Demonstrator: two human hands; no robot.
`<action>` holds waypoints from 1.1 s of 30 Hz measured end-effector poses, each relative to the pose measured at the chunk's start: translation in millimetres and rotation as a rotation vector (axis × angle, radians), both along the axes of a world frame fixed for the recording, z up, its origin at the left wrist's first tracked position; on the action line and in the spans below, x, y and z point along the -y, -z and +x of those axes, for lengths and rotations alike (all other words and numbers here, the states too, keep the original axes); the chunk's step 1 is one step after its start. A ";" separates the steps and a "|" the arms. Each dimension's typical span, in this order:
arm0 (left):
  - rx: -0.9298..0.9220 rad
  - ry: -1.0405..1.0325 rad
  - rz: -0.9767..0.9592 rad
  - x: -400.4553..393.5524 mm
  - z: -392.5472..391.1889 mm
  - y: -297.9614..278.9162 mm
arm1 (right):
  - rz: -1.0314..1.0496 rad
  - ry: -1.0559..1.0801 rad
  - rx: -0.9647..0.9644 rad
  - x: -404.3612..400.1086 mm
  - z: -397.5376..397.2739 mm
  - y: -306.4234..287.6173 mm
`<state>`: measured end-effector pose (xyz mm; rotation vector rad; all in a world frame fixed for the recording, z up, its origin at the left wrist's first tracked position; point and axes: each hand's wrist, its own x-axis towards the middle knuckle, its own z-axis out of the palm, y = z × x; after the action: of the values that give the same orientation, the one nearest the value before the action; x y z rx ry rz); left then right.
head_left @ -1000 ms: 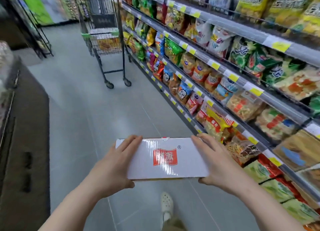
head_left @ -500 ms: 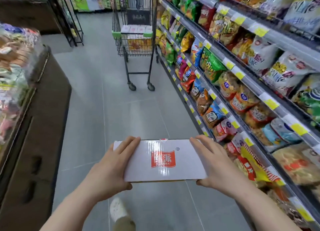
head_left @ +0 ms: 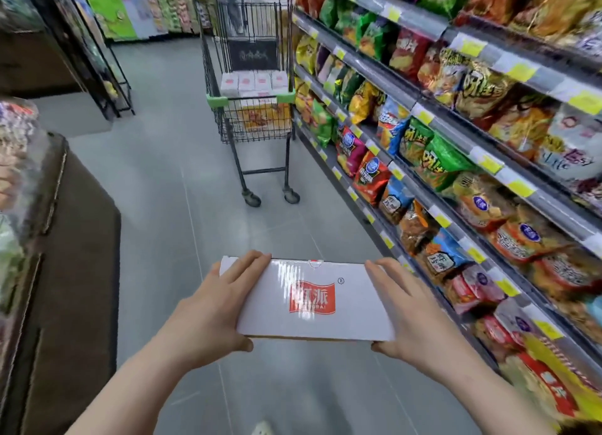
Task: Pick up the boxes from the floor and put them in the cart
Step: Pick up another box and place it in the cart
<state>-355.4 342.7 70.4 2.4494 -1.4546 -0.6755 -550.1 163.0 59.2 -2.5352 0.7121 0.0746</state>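
Note:
A flat white box (head_left: 312, 299) with a red logo is held level in front of me at waist height. My left hand (head_left: 211, 307) grips its left end, fingers across the top and thumb under the near edge. My right hand (head_left: 400, 314) grips the right end the same way. Ahead in the aisle stands a black wire shopping cart (head_left: 254, 109) with green handle corners. Several white boxes (head_left: 254, 81) and an orange pack lie inside its basket.
Shelves of snack bags (head_left: 439, 148) run along the right side of the aisle, close to the cart. A dark brown display counter (head_left: 65, 239) stands on the left. Grey tiled floor (head_left: 163, 190) stretches between me and the cart.
The cart has come nearer and shifted toward the middle of the view as I walk up the aisle. Both hands keep the same hold on the box.

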 end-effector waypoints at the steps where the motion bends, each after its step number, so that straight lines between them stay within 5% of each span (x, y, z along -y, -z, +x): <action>1: 0.004 0.009 -0.004 5.8 14.2 -3.2 | -0.004 0.011 0.005 3.6 12.6 -0.6; 33: -0.064 -0.146 0.071 311.9 378.2 1.2 | 0.021 -0.186 -0.063 340.7 409.1 -1.1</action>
<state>22.8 30.8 69.3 2.5319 -1.2340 -0.7788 -141.0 -177.7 60.3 -2.5822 0.4946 0.2246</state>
